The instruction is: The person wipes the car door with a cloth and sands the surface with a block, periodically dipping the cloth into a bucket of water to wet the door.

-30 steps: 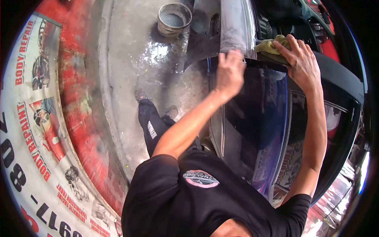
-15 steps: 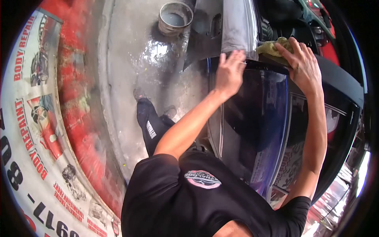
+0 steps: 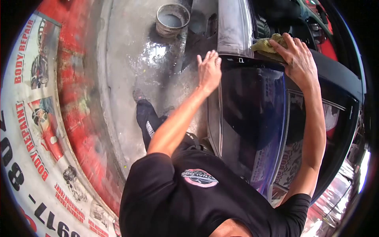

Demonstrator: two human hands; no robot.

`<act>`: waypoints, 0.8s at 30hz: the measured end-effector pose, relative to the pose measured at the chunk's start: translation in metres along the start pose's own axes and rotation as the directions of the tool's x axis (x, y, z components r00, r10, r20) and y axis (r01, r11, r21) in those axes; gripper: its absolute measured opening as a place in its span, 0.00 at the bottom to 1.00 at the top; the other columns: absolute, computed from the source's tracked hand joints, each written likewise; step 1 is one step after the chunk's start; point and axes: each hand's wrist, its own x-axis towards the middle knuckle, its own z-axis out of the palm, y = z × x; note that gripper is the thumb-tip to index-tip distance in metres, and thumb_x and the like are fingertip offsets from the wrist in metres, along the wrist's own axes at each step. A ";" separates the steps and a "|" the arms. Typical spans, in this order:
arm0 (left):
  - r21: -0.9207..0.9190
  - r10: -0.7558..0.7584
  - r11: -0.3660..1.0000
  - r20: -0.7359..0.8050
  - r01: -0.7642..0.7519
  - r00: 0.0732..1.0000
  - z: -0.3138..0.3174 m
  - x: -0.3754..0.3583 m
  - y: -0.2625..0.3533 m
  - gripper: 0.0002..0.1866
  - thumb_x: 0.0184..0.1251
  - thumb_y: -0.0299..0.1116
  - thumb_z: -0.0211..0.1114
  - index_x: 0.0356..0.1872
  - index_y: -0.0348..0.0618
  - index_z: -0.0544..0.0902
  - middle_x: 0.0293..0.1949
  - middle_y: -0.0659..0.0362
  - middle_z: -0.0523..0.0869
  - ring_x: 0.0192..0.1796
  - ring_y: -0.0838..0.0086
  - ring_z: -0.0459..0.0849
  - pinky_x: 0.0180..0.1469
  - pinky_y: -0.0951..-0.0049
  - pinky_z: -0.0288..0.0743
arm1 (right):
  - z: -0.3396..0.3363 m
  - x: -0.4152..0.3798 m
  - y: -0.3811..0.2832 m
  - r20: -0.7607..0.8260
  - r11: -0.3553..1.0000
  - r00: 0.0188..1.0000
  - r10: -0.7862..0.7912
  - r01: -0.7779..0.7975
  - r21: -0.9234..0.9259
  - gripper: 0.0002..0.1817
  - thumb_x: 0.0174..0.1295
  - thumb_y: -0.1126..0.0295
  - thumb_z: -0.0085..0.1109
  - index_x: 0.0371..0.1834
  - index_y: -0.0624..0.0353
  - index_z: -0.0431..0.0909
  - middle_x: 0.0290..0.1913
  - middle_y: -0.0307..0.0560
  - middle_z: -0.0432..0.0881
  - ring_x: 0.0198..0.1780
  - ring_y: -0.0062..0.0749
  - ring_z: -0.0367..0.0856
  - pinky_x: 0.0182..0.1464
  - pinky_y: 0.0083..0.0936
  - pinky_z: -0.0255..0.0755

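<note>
My right hand (image 3: 300,59) is closed around a crumpled yellow-green cloth (image 3: 270,44), held at the window-sill edge of a car door. Beside that, a grey, sanded-looking door panel (image 3: 235,29) runs away from me, with whitish smears on it. My left hand (image 3: 209,71) hovers at the outer side of the car, just off the panel's near corner, with fingers stretched out and thumb apart. Nothing shows in it. Nearer to me is a glossy dark blue door (image 3: 252,118), its black edge (image 3: 241,60) meeting the grey panel.
A bucket (image 3: 172,19) of greyish water stands on the wet concrete floor (image 3: 130,59). Along the left runs a red wall (image 3: 75,102) with a printed banner (image 3: 47,158). The open window shows the dark car interior (image 3: 272,15). My foot (image 3: 139,94) is on the floor.
My left hand has come off the grey panel, moving left and slightly down toward the car's outer side. My right hand stays at the sill with the cloth, and the view has shifted slightly.
</note>
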 end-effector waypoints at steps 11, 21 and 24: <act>-0.085 0.064 0.995 0.094 -0.056 0.994 0.003 0.018 0.028 0.23 0.87 0.40 0.51 0.68 0.34 0.82 0.74 0.48 0.80 0.80 0.53 0.72 0.85 0.38 0.46 | 0.009 -0.006 0.004 0.012 0.999 0.999 0.034 -0.034 0.018 0.45 0.45 0.77 0.77 0.73 0.35 0.80 0.68 0.44 0.76 0.61 0.41 0.79 0.68 0.37 0.75; 0.070 0.216 0.973 0.077 -0.222 0.973 0.000 0.060 0.041 0.23 0.86 0.41 0.51 0.68 0.36 0.82 0.74 0.47 0.79 0.78 0.51 0.74 0.82 0.35 0.53 | 0.003 0.000 -0.005 -0.007 0.999 0.999 0.035 -0.035 0.003 0.45 0.43 0.77 0.79 0.72 0.36 0.81 0.68 0.43 0.76 0.63 0.41 0.79 0.68 0.37 0.75; 0.064 0.366 0.925 0.119 -0.375 0.923 -0.002 0.005 0.054 0.23 0.85 0.39 0.55 0.68 0.34 0.81 0.76 0.46 0.77 0.80 0.49 0.71 0.84 0.38 0.51 | 0.003 0.001 -0.002 0.018 0.999 0.999 0.035 -0.035 0.017 0.45 0.44 0.78 0.78 0.72 0.36 0.81 0.68 0.43 0.76 0.63 0.41 0.79 0.67 0.38 0.75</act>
